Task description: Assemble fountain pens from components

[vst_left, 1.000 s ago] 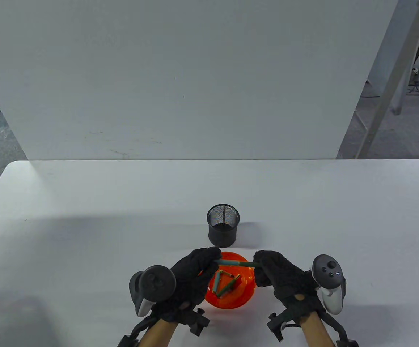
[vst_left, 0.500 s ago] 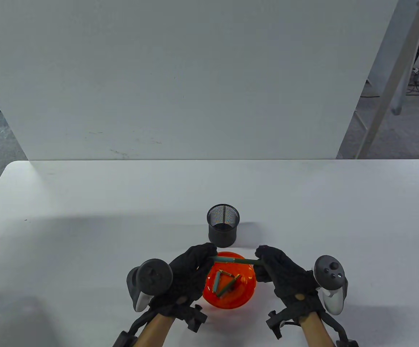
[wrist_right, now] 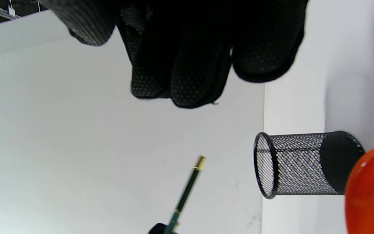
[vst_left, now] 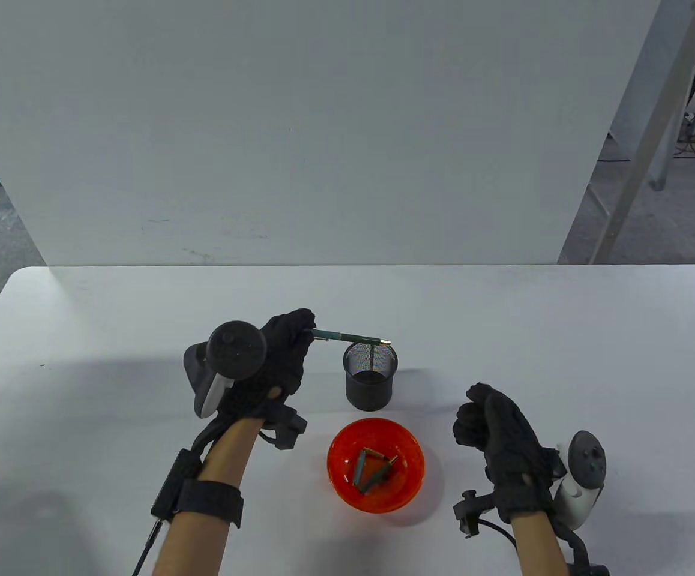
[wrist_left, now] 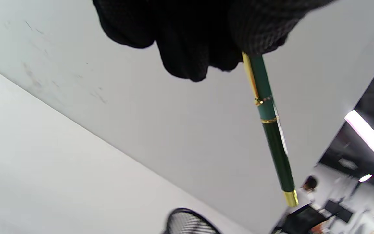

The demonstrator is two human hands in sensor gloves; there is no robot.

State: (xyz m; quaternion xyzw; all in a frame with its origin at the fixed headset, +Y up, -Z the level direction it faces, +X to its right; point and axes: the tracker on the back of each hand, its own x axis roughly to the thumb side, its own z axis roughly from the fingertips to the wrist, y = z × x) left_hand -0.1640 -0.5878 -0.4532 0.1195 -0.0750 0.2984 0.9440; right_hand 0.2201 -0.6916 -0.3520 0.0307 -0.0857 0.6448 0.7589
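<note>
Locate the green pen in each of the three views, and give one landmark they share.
Table view: pen left of centre, level, held by the left hand above the mesh cup.
Left wrist view: pen right of centre, hanging from the fingers.
Right wrist view: pen bottom centre.
Shared landmark: the mesh cup.

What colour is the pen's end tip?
Gold, on the slim dark green fountain pen; clearest in the left wrist view.

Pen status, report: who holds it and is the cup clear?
Left hand grips pen by one end, above cup. Right hand empty. Nothing blocks cup.
</note>
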